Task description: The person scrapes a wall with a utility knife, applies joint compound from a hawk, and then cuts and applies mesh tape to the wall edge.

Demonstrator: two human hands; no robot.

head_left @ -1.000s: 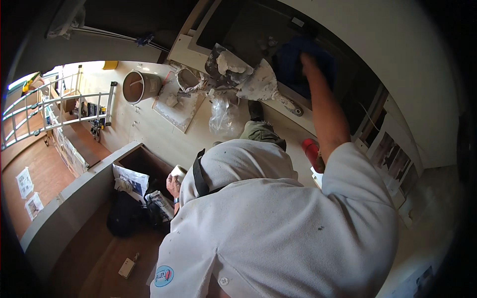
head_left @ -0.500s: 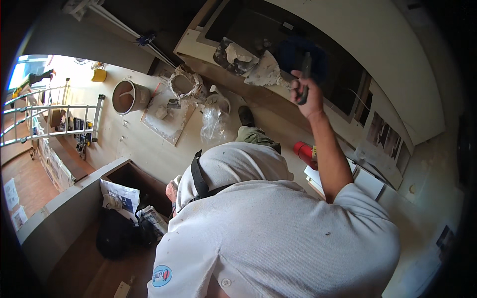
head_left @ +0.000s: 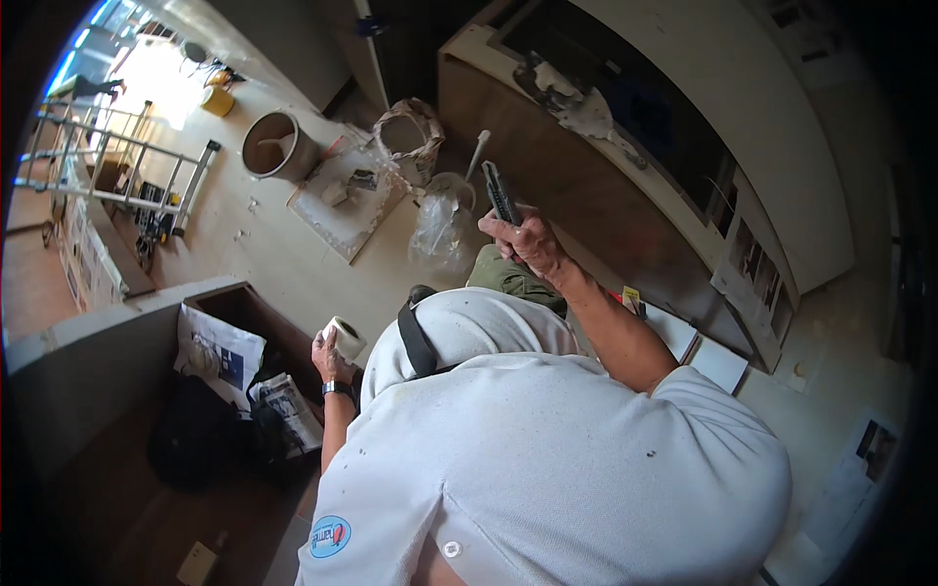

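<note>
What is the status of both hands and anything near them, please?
Right hand gripping dark knife-like tool; left hand holding white roll; clear plastic bag ahead.

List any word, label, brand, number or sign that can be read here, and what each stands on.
Blue oval logo on the white shirt: lettering shows, wording not copied.
Printed sheet beside the black bundle: too small to read.
Hanging sheet at right: too blurred.
Dark tool in the right hand and pale roll in the left hand: no readable text.
</note>
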